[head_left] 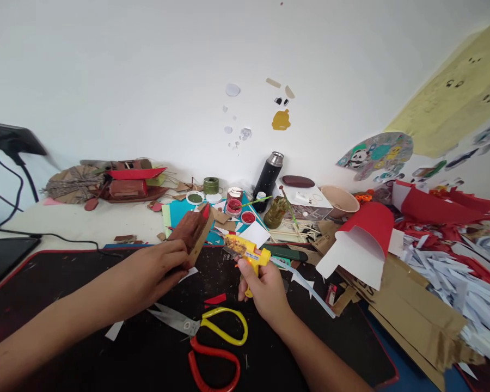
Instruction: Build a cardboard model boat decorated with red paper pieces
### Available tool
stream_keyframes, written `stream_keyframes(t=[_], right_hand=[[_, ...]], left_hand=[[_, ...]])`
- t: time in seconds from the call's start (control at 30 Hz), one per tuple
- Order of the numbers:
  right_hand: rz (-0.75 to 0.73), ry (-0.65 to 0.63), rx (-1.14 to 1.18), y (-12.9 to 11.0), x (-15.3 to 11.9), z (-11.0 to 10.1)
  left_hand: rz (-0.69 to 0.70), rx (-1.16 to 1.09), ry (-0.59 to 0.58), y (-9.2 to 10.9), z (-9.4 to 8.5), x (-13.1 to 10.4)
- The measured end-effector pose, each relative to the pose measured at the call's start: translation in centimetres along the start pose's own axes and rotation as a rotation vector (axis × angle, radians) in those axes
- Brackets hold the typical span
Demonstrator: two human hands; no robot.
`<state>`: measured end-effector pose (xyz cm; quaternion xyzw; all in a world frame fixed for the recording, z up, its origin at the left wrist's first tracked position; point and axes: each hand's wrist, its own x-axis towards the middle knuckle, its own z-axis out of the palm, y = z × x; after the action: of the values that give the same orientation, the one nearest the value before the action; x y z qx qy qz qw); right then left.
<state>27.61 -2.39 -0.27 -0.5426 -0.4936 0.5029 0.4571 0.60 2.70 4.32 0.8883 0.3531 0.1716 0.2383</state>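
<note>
Brown cardboard piece (193,231): I see its lower end covered by my left hand (157,269), whose fingers clamp it, the piece angling up beyond them. My right hand (265,286) wraps the yellow glue gun's (251,253) handle, partly hiding it, nozzle beyond the fingers.

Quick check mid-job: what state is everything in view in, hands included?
Left hand: closed on painted cardboard piece
Right hand: closed on glue gun
Glue gun: orange light showing, glue stick protruding from rear
Scissors: blades slightly open, lying flat
Green paint pot: uncovered
Red paint pot: uncovered
Black flask: tilted; cap unclear
</note>
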Motion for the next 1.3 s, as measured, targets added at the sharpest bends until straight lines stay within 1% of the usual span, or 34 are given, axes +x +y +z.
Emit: stream_keyframes(t=[0.1,0.2,0.3,0.37,0.43,0.5,0.53,0.57,0.6,0.67,0.73,0.8,0.83,0.9,0.97,1.03,1.17,1.3], right_hand=[[0.007,-0.002,-0.013,-0.4,0.4,0.1],[0.019,-0.014,-0.009,-0.5,0.7,0.3],[0.02,-0.019,-0.007,0.0,0.7,0.6],[0.029,-0.027,-0.018,0.4,0.4,1.0],[0.051,-0.047,-0.029,0.8,0.1,1.4],[0.065,-0.059,-0.03,1.0,-0.1,1.5],[0.061,-0.057,-0.03,1.0,-0.1,1.5],[0.047,-0.05,-0.03,1.0,0.0,1.4],[0.029,-0.039,-0.03,1.0,0.1,1.2],[-0.007,-0.013,-0.031,0.7,0.4,0.7],[-0.03,0.01,-0.041,0.4,0.7,0.1],[-0.045,0.011,-0.08,0.1,0.8,-0.4],[-0.051,0.006,-0.11,-0.2,0.8,-0.6],[-0.053,-0.011,-0.177,-0.6,0.7,-0.8],[-0.044,-0.027,-0.229,-1.0,0.6,-0.8],[-0.032,-0.04,-0.253,-1.3,0.6,-0.5],[-0.028,-0.077,-0.273,-0.9,0.8,0.4],[-0.083,-0.109,-0.331,-0.7,1.1,0.9]], left_hand=[[-0.038,-0.032,0.081,-0.3,-0.5,-0.1],[-0.114,-0.089,0.164,-0.6,-0.9,0.2],[-0.265,-0.18,0.281,-0.7,-1.6,0.5],[-0.404,-0.26,0.394,-0.6,-2.1,0.8],[-0.509,-0.34,0.519,-0.5,-2.7,0.9],[-0.558,-0.372,0.607,-0.3,-3.4,0.7],[-0.558,-0.365,0.62,-0.1,-3.7,0.5],[-0.542,-0.345,0.601,0.0,-3.9,0.3],[-0.508,-0.322,0.555,0.1,-3.9,-0.1],[-0.392,-0.279,0.457,0.2,-3.4,-0.9],[-0.264,-0.222,0.353,0.0,-2.1,-1.7],[-0.175,-0.158,0.221,-0.4,-0.5,-2.5],[-0.128,-0.136,0.176,-0.6,0.2,-2.9],[-0.084,-0.118,0.121,-1.0,1.6,-3.6],[-0.054,-0.106,0.089,-1.1,2.4,-4.0],[-0.042,-0.083,0.076,-1.0,2.9,-4.2],[-0.023,-0.036,0.078,-0.6,3.0,-4.1],[-0.032,-0.035,0.083,-0.5,3.0,-4.1]])
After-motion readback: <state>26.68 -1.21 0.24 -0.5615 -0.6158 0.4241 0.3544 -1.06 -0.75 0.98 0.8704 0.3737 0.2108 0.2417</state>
